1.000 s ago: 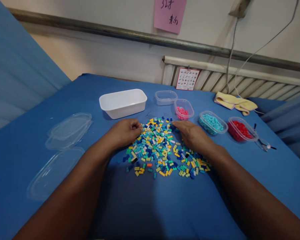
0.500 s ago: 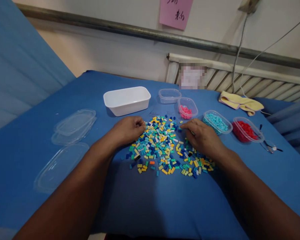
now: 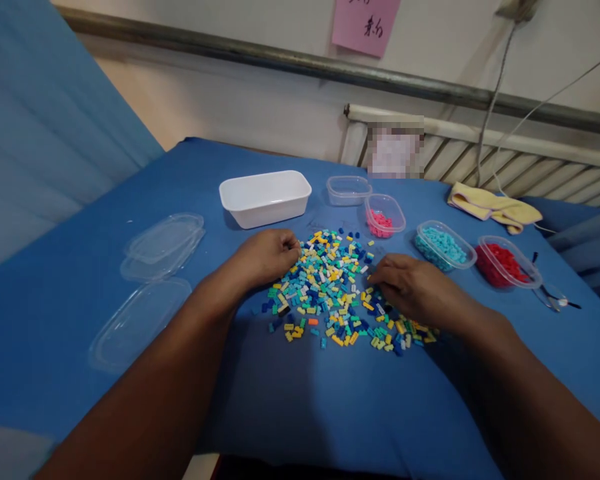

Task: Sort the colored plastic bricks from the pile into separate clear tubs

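A loose pile of small toy building bricks (image 3: 330, 280) in yellow, blue, teal, green and white is spread on the blue cloth. At the pile's left edge rests my left hand (image 3: 270, 259), its fingers curled in and closed; what they hold, if anything, is hidden. My right hand (image 3: 415, 283) reaches over the pile's right side, thumb and fingers drawn together at the bricks, and I cannot make out what is between them. A single orange brick (image 3: 313, 322) lies near the front of the pile.
Behind the pile stand a white tub (image 3: 267, 217), an empty clear container (image 3: 349, 193) and a container of pink bricks (image 3: 381, 223). Turquoise bricks (image 3: 443, 247) and red bricks (image 3: 503, 263) fill two more. Clear lids (image 3: 140, 327), glasses (image 3: 555, 300) and a yellow cloth (image 3: 495, 205) lie around.
My right hand has drawn back toward me from the pile's far right edge, and its pointing forefinger has curled in. My left hand stays at the pile's left edge. The whole view has shifted slightly.
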`<state>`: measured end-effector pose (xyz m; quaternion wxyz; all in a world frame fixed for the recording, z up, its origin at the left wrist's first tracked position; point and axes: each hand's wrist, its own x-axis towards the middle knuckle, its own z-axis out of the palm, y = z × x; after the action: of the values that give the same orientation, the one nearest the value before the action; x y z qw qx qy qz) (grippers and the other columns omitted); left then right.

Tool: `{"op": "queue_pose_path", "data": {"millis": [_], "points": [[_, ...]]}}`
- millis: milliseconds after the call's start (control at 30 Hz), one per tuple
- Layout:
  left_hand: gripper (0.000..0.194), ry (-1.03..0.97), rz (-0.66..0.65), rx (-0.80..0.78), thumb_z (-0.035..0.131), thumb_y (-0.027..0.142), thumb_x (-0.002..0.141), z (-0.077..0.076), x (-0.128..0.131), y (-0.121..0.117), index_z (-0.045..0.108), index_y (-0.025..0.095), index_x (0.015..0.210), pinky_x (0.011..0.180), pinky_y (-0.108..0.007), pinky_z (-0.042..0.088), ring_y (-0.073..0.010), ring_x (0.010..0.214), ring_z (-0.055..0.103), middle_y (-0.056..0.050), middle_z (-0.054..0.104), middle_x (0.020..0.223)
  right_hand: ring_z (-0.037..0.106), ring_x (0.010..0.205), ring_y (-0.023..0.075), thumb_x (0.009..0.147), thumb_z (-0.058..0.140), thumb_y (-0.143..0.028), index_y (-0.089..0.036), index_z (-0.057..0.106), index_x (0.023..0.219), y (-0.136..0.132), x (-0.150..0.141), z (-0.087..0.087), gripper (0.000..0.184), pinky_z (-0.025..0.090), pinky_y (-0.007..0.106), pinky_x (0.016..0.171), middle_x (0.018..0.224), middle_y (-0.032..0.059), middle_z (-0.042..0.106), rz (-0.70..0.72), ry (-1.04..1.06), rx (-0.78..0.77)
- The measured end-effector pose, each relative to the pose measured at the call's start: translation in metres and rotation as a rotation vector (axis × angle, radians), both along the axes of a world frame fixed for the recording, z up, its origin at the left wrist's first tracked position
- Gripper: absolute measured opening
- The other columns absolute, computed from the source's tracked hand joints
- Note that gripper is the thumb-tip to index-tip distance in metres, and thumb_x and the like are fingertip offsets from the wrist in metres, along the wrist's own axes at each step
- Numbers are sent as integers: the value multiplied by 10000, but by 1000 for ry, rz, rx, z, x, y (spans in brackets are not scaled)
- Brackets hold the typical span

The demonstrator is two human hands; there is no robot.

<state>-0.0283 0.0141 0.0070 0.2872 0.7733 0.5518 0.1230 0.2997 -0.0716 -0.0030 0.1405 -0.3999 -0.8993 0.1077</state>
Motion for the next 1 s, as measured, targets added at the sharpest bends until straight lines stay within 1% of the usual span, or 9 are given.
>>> {"op": "queue_pose_path", "data": {"millis": [133, 233, 333, 433, 500, 667, 800, 867, 1000], "points": [[237, -10, 2, 8, 581, 382, 883, 0, 0, -1, 725, 199, 929, 622, -307, 385, -191, 690, 607, -38, 725, 806, 754, 1058, 248, 1035, 565, -133, -223, 728, 1288, 2, 15, 1, 314, 594, 392, 933, 1167, 92, 774, -68, 9, -53], [212, -18, 5, 5, 586, 370, 881, 0, 1, -1, 713, 202, 906, 616, -302, 382, -188, 683, 597, -33, 713, 782, 763, 1005, 259, 1034, 582, -165, -223, 745, 1239, 2, 18, 3, 269, 599, 403, 896, 1124, 86, 786, -112, -33, -47], [200, -20, 2, 0, 592, 362, 882, 0, 1, -1, 711, 203, 903, 617, -300, 380, -186, 679, 592, -30, 707, 765, 763, 985, 247, 1043, 592, -181, -219, 749, 1206, 1, 15, 5, 230, 594, 381, 871, 1115, 84, 786, -143, 5, -11], [212, -17, 2, 3, 589, 367, 889, 0, 0, 0, 721, 204, 924, 619, -298, 377, -185, 685, 603, -28, 716, 777, 757, 1010, 226, 1051, 592, -165, -218, 752, 1212, -2, 6, 7, 233, 580, 348, 884, 1114, 78, 780, -100, 71, -20], [232, -2, 3, 11, 586, 383, 893, 0, 0, 0, 728, 205, 935, 620, -300, 373, -186, 691, 610, -28, 724, 789, 749, 997, 230, 1054, 594, -167, -218, 768, 1189, -3, -1, 6, 227, 567, 345, 876, 1089, 79, 776, -107, 33, -35], [268, 26, 0, 22, 575, 411, 878, -1, 1, 0, 735, 202, 932, 608, -306, 355, -192, 692, 608, -27, 728, 796, 730, 937, 243, 1046, 621, -189, -228, 798, 1143, -3, -6, 5, 206, 521, 345, 831, 1042, 78, 762, -253, -143, -91], [257, 13, 5, 20, 572, 404, 871, -1, 1, -1, 727, 203, 913, 610, -302, 358, -190, 692, 604, -28, 723, 787, 711, 887, 237, 1049, 610, -190, -214, 787, 1121, -4, -3, 8, 193, 489, 336, 785, 1003, 80, 747, -252, -206, -113], [245, 7, 3, 18, 574, 393, 869, 0, 1, -1, 723, 203, 909, 609, -300, 359, -188, 689, 600, -29, 719, 782, 712, 897, 232, 1053, 608, -195, -216, 770, 1111, -4, -2, 11, 174, 490, 334, 791, 1014, 78, 752, -236, -157, -97], [247, 17, -1, 19, 579, 400, 883, 2, 2, -2, 726, 204, 915, 602, -303, 353, -187, 683, 594, -29, 719, 783, 715, 883, 204, 1046, 673, -246, -220, 719, 1053, -9, -7, 17, 53, 505, 309, 774, 991, 54, 767, -197, 76, -76]]}}
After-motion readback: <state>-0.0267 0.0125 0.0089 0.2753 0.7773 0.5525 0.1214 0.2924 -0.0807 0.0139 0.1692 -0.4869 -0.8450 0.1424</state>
